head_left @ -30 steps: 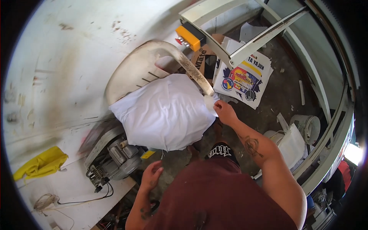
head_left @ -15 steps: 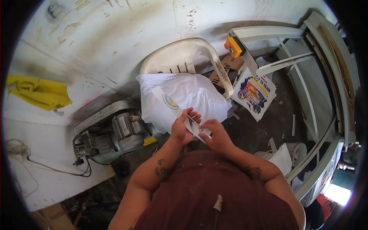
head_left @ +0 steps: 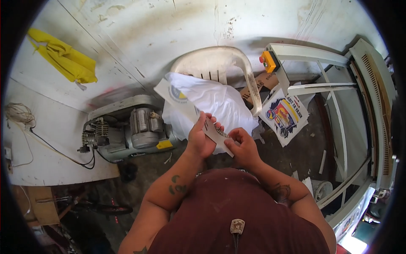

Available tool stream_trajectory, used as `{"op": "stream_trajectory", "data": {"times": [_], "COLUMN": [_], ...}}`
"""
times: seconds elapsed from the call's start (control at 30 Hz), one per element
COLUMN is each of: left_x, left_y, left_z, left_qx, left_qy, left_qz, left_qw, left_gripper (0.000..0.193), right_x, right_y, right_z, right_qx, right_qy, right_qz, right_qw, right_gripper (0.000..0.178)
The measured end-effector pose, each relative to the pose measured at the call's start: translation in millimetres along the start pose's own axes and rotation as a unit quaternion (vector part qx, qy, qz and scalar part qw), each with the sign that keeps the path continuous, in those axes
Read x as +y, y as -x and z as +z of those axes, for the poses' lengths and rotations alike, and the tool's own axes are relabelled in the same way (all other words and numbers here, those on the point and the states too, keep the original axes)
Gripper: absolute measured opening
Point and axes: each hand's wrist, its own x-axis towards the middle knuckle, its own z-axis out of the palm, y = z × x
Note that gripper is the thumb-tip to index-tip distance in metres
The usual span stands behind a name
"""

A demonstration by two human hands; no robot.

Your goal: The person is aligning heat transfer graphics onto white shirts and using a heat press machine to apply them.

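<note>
A long white printed strip [head_left: 179,99] slants across in front of me, its upper left end over a white cloth [head_left: 230,108]. My left hand [head_left: 202,137] holds it around the middle, palm turned up and fingers curled. Near the strip's lower right end, the fingers of my right hand [head_left: 243,148] are pinched together at its edge. Dark lettering and part of a round emblem show on the strip. The white cloth is bunched on the seat of a white plastic chair [head_left: 203,61], whose back is scuffed and dirty.
To the left sits an air compressor [head_left: 146,127], with a yellow cloth [head_left: 67,59] above it. On the right stands a metal frame with a yellow button box [head_left: 269,62]. Printed sheets [head_left: 284,116] lie beside the chair; a white bucket [head_left: 323,189] stands lower right.
My view has shifted, so the surroundings sit differently. More of the strip's upper end now extends past my left hand. My right hand's fingers have drawn back slightly from my left hand.
</note>
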Motion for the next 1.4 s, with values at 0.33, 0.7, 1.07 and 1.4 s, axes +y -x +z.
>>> {"op": "stream_trajectory", "data": {"times": [0.33,0.7,1.07,1.4], "left_x": [17.1,17.7,18.6,50.6], "left_y": [16.5,19.3,22.2,20.3], "left_z": [23.3,24.2,11.3,4.6], "left_qx": [0.042,0.074,0.026,0.022], "left_qy": [-0.052,-0.062,-0.057,-0.031], "left_qz": [0.059,0.060,0.083,0.127], "left_qw": [0.996,0.994,0.995,0.991], "left_gripper": [0.026,0.013,0.021,0.015], "right_x": [-10.9,-7.3,-13.7,0.1], "right_y": [14.3,9.0,14.7,17.6], "right_z": [4.8,10.4,9.6,15.1], "right_qx": [-0.077,-0.067,-0.070,-0.100], "right_qy": [-0.123,-0.068,-0.076,-0.082], "right_qz": [0.036,0.055,0.056,0.051], "right_qw": [0.989,0.994,0.993,0.990], "right_gripper": [0.025,0.019,0.015,0.015]}}
